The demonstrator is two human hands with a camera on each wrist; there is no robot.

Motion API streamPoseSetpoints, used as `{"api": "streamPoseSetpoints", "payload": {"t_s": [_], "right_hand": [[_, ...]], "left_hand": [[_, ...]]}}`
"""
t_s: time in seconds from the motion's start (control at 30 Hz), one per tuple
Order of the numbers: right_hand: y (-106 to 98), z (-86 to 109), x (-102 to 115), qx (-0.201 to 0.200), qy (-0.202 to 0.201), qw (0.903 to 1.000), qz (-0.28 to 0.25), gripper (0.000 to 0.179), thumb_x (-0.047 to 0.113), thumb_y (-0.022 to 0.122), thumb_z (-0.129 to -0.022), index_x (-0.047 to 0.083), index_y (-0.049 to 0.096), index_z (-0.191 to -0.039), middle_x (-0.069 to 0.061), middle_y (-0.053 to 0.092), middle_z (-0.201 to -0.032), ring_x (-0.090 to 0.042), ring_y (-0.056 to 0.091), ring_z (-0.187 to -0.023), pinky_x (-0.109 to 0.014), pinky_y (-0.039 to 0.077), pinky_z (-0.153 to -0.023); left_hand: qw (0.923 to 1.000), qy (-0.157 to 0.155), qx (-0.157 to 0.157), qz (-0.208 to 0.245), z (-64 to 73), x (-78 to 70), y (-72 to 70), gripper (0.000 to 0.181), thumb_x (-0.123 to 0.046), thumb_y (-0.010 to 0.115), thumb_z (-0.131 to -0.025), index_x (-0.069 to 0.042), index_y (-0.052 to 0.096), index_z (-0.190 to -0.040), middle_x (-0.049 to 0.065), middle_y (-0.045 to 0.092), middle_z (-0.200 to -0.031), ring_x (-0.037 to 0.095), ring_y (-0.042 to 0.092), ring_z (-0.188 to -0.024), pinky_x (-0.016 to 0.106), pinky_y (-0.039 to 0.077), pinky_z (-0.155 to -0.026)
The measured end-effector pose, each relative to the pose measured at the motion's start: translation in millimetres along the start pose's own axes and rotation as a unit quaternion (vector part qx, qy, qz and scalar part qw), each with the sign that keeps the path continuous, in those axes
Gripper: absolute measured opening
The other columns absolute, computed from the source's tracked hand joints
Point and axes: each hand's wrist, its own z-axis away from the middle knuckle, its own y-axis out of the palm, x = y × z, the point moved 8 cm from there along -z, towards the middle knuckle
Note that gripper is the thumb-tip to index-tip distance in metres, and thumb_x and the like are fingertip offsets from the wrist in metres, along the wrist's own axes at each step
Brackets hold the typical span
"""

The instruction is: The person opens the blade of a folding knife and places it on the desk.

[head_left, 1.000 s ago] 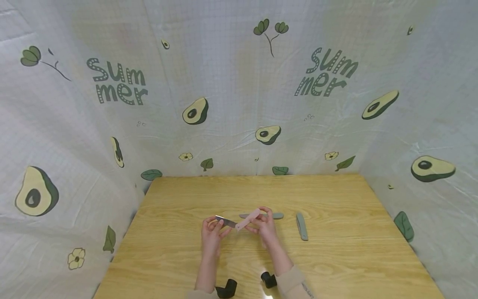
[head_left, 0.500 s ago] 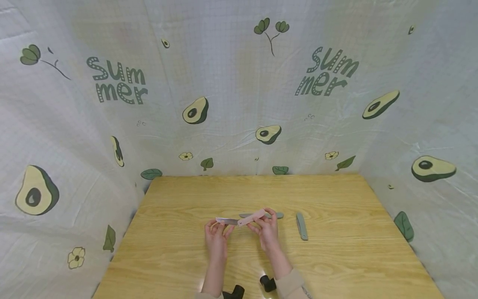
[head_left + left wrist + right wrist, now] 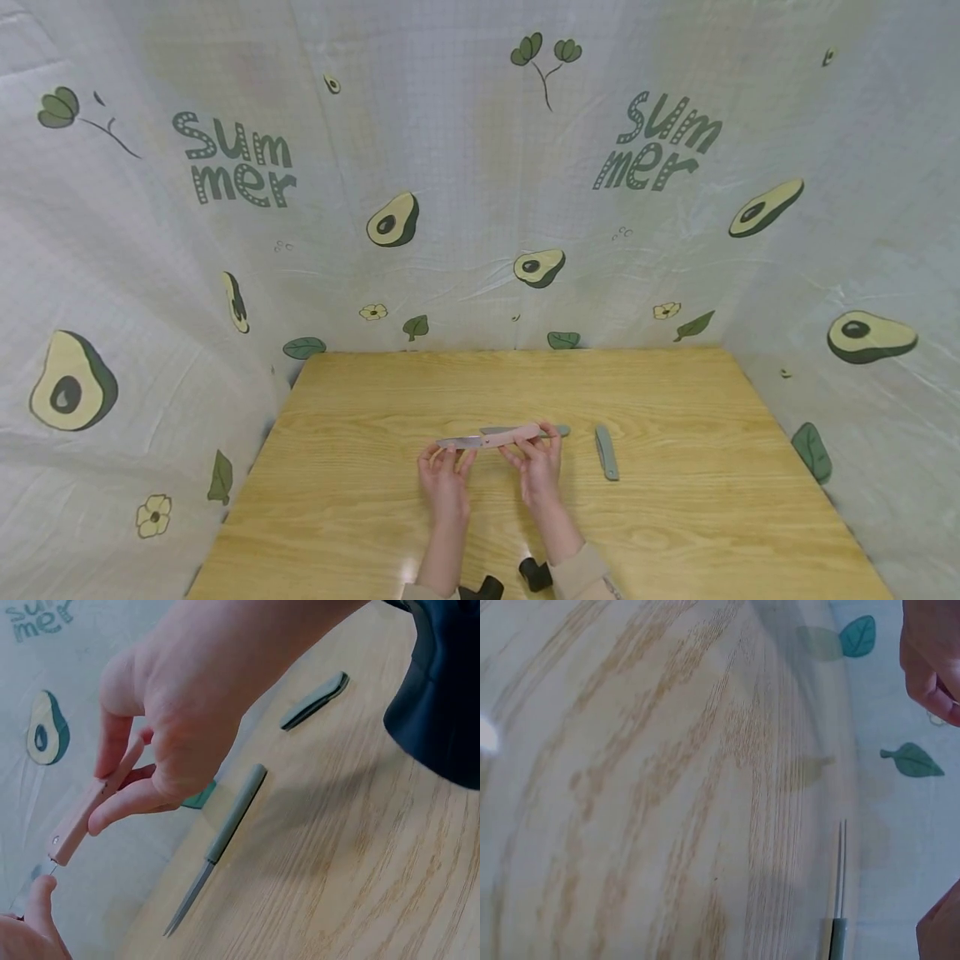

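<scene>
A pink folding knife is held up between both hands above the table, its blade swung out nearly in line with the handle. My left hand pinches the steel blade between thumb and fingers. At the other end, my right hand grips the pink handle, which the left wrist view shows between its thumb and fingers. Behind, on the table, lies a grey-green folding knife with its blade out; the pink knife partly covers it in the head view. To the right rests a folded grey-green knife.
The wooden table carries all of this. A pale curtain printed with avocados and leaves stands around its back and sides. Black wrist devices sit at both wrists, near the front edge.
The pink knife's blade has swung from a clear angle to almost straight with its handle. My left hand has shifted a little to the right; the grey-green knives have stayed put.
</scene>
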Motion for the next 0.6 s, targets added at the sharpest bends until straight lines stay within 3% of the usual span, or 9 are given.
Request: {"api": "streamPoseSetpoints", "payload": {"t_s": [0.33, 0.5, 0.6], "right_hand": [[-6, 0.6, -2, -0.035, -0.011, 0.9993, -0.010, 0.042, -0.013, 0.046, -0.094, 0.006, 0.024, -0.124, -0.008, 0.053, -0.108, -0.018, 0.061, -0.098, -0.044, 0.058, -0.086], [-8, 1.4, -1, -0.041, -0.007, 0.9991, -0.004, 0.042, -0.012, 0.047, -0.094, 0.008, 0.025, -0.124, -0.009, 0.051, -0.112, -0.020, 0.061, -0.102, -0.044, 0.057, -0.088], [-11, 1.6, 1, -0.040, -0.014, 0.9988, 0.023, 0.039, -0.009, 0.049, -0.094, 0.009, 0.028, -0.122, -0.008, 0.051, -0.112, -0.017, 0.061, -0.098, -0.041, 0.059, -0.086]], "left_hand": [[0.9993, -0.005, -0.006, 0.037, 4.4, 9.6, -0.1, 0.021, 0.001, 0.049, -0.099, -0.005, 0.035, -0.113, 0.009, 0.049, -0.103, 0.018, 0.063, -0.093, 0.037, 0.056, -0.090], [0.9994, 0.001, 0.008, 0.033, 7.4, 9.4, 1.3, 0.021, 0.001, 0.049, -0.100, -0.006, 0.033, -0.112, 0.008, 0.048, -0.102, 0.016, 0.062, -0.093, 0.037, 0.055, -0.092], [0.9997, -0.002, 0.000, 0.022, 7.7, 9.3, -0.7, 0.025, 0.001, 0.051, -0.099, -0.005, 0.033, -0.115, 0.007, 0.049, -0.102, 0.016, 0.063, -0.093, 0.040, 0.055, -0.093]]}}
